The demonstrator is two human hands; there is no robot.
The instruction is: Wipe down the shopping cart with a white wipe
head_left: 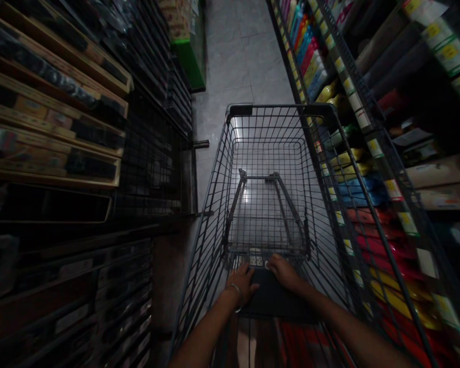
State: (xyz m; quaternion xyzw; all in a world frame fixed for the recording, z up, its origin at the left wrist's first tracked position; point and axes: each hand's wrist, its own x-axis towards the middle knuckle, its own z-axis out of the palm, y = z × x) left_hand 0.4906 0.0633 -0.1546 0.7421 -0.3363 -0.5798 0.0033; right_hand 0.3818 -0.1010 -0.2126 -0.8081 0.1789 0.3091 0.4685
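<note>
A wire shopping cart (268,199) fills the middle of the head view, its basket showing the floor through the mesh. Near its rear, my left hand (242,284) rests on the left side of a dark flat panel (278,296), fingers forward and thumb apart, a bracelet round the wrist. On the panel's right side lies my right hand (283,272), its fingers bent over the far edge beside a small white round spot. Whether those fingers grip the edge is too dark to tell.
Dark shelves with long wooden-edged boxes (53,133) line the left. Shelves of colourful packages (387,245) with price tags run close along the right. A green stand (189,61) borders the grey tiled aisle (237,56) ahead.
</note>
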